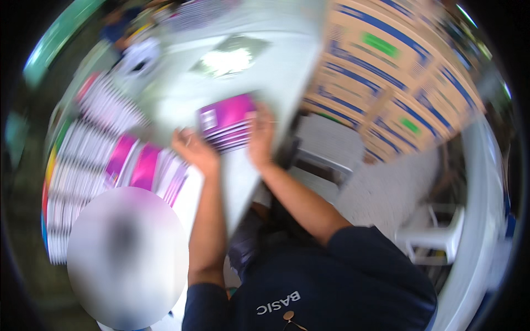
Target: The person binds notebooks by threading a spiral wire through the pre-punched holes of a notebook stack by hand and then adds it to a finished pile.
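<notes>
A short stack of purple booklets [227, 117] with pale edges is on or just above the white table in front of me. My right hand [261, 135] lies along the stack's right side, fingers pressed against it. My left hand [196, 150] is at the lower left corner of the stack, its fingers apart; blur hides whether its thumb touches the booklets. Left of my left arm, long rows of booklets [83, 149] stand packed on edge, some with purple covers [146, 165] showing.
A shiny silvery sheet [229, 57] lies farther back on the white table [171, 102]. Brown cartons with blue stripes [381, 77] are piled at the right, beside a grey stool [328, 140]. A white plastic chair [433, 234] stands at the lower right. A blurred person [118, 30] is at the far left.
</notes>
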Available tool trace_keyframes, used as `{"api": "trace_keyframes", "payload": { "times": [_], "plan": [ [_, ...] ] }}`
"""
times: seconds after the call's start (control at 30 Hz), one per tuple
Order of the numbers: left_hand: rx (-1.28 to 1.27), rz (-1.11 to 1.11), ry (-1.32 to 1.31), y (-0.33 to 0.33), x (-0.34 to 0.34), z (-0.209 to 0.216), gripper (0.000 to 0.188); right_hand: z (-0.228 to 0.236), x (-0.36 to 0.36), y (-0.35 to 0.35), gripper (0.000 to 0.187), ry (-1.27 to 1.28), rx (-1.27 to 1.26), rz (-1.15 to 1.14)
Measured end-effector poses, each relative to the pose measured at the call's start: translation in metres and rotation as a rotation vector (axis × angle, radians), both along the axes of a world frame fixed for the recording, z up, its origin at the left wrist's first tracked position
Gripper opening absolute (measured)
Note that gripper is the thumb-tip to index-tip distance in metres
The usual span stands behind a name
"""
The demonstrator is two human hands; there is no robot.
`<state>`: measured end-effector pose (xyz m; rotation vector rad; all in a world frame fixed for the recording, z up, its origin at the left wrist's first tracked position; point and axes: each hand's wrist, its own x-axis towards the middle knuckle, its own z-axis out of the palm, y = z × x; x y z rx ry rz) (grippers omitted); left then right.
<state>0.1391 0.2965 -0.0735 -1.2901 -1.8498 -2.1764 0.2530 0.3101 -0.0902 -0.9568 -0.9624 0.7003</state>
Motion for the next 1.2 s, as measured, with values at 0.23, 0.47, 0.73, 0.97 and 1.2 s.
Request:
{"api": "trace_keyframes", "payload": {
  "times": [0.23, 0.47, 0.73, 0.97, 1.2],
  "plan": [
    [-0.14, 0.0, 0.786, -0.089, -0.01, 0.107, 0.05, 0.01, 0.017, -0.01, 0.051, -0.16, 0.088, -0.18],
    [-0.766, 0.321, 0.875, -0.144, -0.104, 0.082, 0.038, 0.037, -0.003, -0.062, 0.053, -0.287, 0.378, 0.032],
    [-0.688, -0.232, 1.045, -0.215, -0.015, 0.108, 0.033, 0.054, 0.013, -0.087, 0.053, 0.623, -0.784, 1.603],
    [-0.51, -0.412, -0.415, -0.222, -0.034, 0.051, 0.052, 0.058, -0.001, -0.093, 0.025, -0.285, -0.073, 1.529],
    [-1.12, 0.346, 0.556, -0.206, -0.12, 0.049, 0.027, 0.032, -0.001, -0.098, 0.027, -0.361, -0.151, 1.427]
  ]
}}
